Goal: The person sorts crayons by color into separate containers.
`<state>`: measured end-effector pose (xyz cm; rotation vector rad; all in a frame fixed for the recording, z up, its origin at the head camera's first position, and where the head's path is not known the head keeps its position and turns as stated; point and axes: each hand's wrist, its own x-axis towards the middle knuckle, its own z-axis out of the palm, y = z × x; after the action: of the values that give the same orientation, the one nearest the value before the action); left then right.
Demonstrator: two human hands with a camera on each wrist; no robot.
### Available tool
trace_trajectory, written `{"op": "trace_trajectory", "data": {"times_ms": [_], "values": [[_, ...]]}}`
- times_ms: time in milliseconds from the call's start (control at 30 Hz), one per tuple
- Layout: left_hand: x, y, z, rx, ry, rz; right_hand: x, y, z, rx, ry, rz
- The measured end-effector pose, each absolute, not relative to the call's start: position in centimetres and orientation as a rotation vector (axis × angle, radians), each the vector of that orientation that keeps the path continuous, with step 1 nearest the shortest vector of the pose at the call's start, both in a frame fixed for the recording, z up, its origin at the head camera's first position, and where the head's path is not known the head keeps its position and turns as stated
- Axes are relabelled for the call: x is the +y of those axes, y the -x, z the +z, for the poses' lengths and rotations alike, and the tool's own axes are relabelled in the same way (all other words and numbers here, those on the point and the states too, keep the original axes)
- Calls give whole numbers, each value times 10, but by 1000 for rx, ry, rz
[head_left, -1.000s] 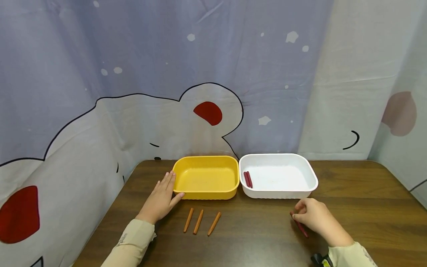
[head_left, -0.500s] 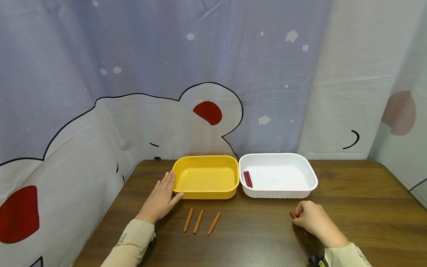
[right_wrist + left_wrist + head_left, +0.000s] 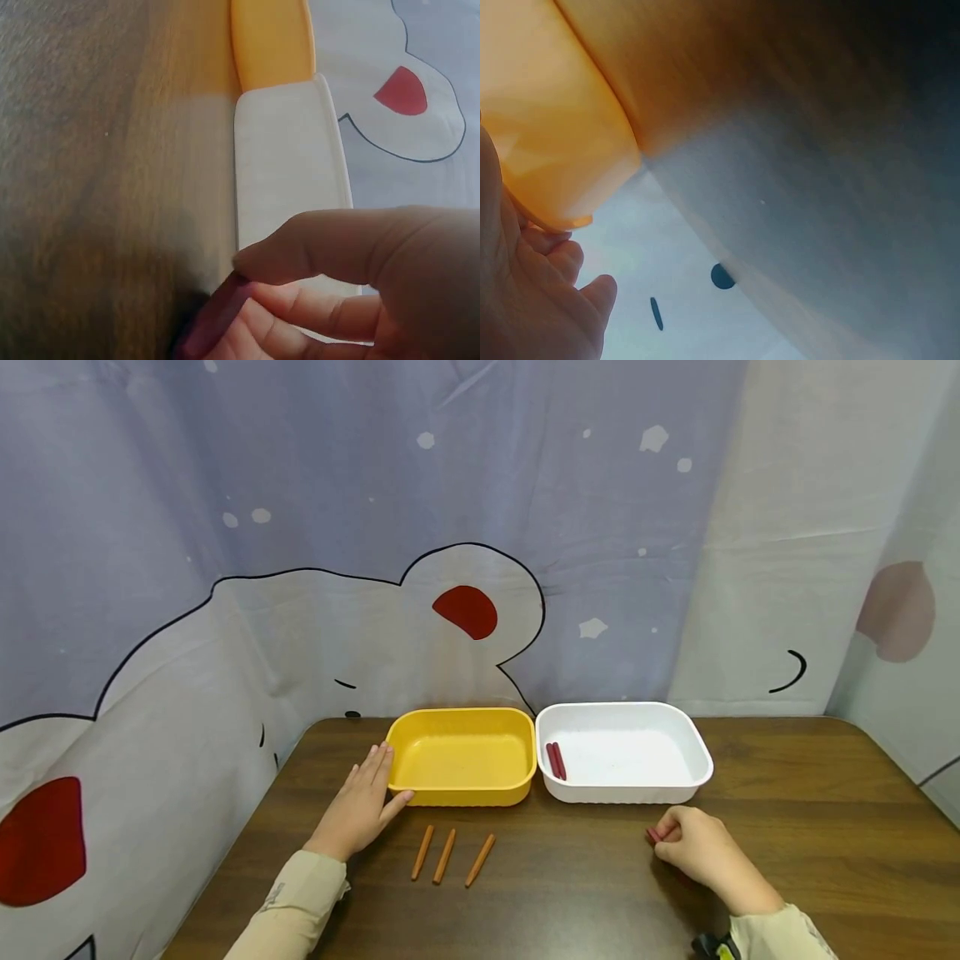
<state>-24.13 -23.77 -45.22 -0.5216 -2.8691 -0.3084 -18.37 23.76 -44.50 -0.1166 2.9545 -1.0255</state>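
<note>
My left hand (image 3: 358, 806) rests against the left side of the yellow tray (image 3: 461, 797), fingers straight along its rim and thumb at the front corner. In the left wrist view those fingers touch the tray's edge. Right of the white tray's front, my right hand (image 3: 697, 852) pinches a dark red crayon-like stick (image 3: 214, 319) between thumb and fingers, low over the table. Only its tip shows in the head view. Two matching dark red sticks (image 3: 556, 761) lie side by side in the white tray (image 3: 622, 794), at its left end. Several fingers partly hide the held stick.
Three orange-brown sticks (image 3: 443, 857) lie apart on the wooden table (image 3: 570, 893), in front of the yellow tray. The two trays stand side by side at the table's back edge. Behind them hangs a printed curtain (image 3: 480, 485).
My right hand has tightened its pinch on the dark red stick and shifted it slightly; its lower end no longer shows. The left hand stays against the yellow tray.
</note>
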Motion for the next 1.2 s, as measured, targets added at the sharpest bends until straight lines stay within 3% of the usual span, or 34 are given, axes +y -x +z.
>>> {"op": "trace_trajectory", "data": {"times_ms": [700,1200], "values": [[-237,241,-451,-2856,528,-309,243,190,-445,2330,156,-1779],[-237,241,-451,-2852,531,-307,230,202,-423,2145,240,-2007]]}}
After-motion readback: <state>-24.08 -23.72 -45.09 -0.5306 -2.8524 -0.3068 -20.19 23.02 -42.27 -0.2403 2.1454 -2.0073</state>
